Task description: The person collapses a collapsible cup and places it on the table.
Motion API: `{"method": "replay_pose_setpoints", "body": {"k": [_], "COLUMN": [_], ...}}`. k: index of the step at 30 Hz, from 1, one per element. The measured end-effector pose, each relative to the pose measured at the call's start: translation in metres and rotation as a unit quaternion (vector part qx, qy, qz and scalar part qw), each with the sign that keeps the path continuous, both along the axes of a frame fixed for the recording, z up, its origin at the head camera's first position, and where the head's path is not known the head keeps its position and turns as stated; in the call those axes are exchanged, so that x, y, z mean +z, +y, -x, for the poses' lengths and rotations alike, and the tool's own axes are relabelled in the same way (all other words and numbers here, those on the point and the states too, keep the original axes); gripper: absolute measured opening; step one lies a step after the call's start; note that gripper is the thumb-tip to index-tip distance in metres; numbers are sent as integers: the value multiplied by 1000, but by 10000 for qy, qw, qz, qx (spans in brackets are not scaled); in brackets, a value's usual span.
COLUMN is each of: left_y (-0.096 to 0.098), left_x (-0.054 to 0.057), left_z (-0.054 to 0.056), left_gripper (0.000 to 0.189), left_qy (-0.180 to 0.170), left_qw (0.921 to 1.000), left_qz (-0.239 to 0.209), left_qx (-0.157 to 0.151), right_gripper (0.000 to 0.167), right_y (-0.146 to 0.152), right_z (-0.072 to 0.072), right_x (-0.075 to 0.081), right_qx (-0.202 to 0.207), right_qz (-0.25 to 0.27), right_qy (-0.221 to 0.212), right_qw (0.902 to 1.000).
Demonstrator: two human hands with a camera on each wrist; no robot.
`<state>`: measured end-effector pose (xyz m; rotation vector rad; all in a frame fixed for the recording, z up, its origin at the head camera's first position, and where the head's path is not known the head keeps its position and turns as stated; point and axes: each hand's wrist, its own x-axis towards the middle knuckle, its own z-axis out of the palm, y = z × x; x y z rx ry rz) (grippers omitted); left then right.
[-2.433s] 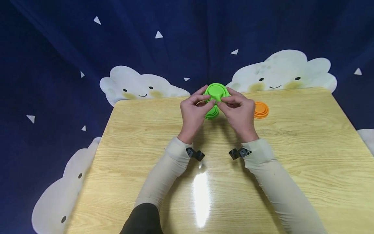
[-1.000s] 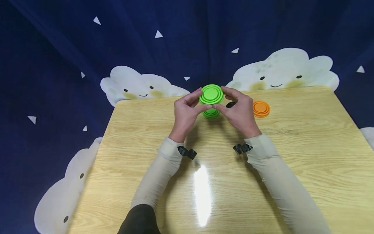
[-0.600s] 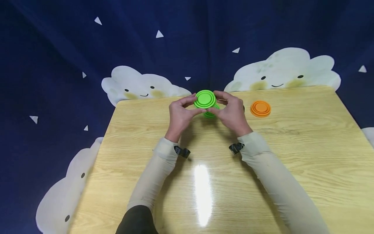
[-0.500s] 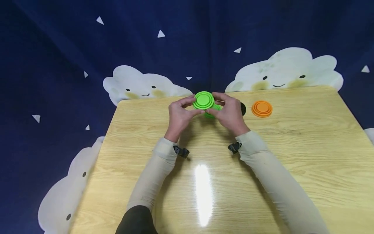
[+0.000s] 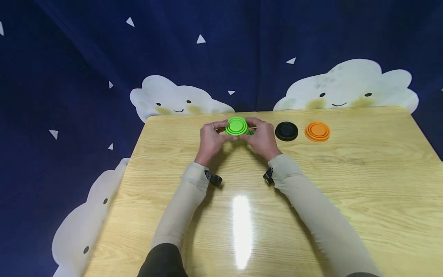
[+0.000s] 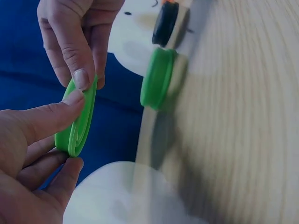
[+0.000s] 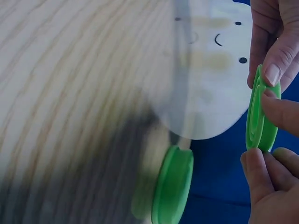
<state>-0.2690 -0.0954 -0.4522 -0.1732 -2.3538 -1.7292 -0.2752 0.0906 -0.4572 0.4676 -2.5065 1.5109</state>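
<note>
A bright green collapsible silicone cup (image 5: pixel 237 126), folded flat into rings, is held by both hands near the table's back edge. My left hand (image 5: pixel 210 140) pinches its left side, thumb on the near rim and fingers behind. From the right, my right hand (image 5: pixel 261 138) grips the opposite side the same way. In the left wrist view the held cup (image 6: pixel 77 123) is seen edge-on, apart from the wooden surface. A second green collapsible cup (image 7: pixel 174 189) lies on the table beside it, mostly hidden behind the right hand in the head view.
To the right of the hands a black collapsed cup (image 5: pixel 286 131) lies flat, with an orange collapsed cup (image 5: pixel 317 131) beyond it. All rest along the back edge of the wooden table (image 5: pixel 346 184). A dark blue cloud-patterned curtain (image 5: pixel 221 46) hangs behind.
The held cup's middle, dented under the thumbs earlier, now shows flat, even rings. Both hands have lowered it leftward toward the table, uncovering the black cup on the right.
</note>
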Motion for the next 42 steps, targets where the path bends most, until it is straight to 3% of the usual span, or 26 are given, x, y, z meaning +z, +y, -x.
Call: {"method": "replay_pose_setpoints", "body": {"k": [5,11,16,26,32,42], "left_y": [-4,-9,-10,-8,-6,-6], "left_x": [-8,-20,-27,-43,-45,-40], "left_z": [6,15,21,29,30,32], "left_gripper": [54,56,56,56,55,58], "left_qy": [-174,-386,-439,-612,-569,-652], "left_qw": [9998,9973,9932,9791,9763,9757], "left_qz": [47,570,1000,1890,2040,2073], "left_qx": [61,252,413,434,439,269], "right_gripper": [56,57,56,53,44,50], "right_y": [-8,-20,-28,-30,-31,-30], "right_z": [10,22,28,33,34,37], "right_x": [-9,-22,-28,-37,-34,-30], "right_qx": [-70,-66,-87,-253,-228,-114], "right_qz": [-216,-569,-925,-1584,-2075,-2301], "right_qy": [-3,-192,-377,-494,-561,-696], "right_qw": [9997,9982,9950,9858,9763,9706]}}
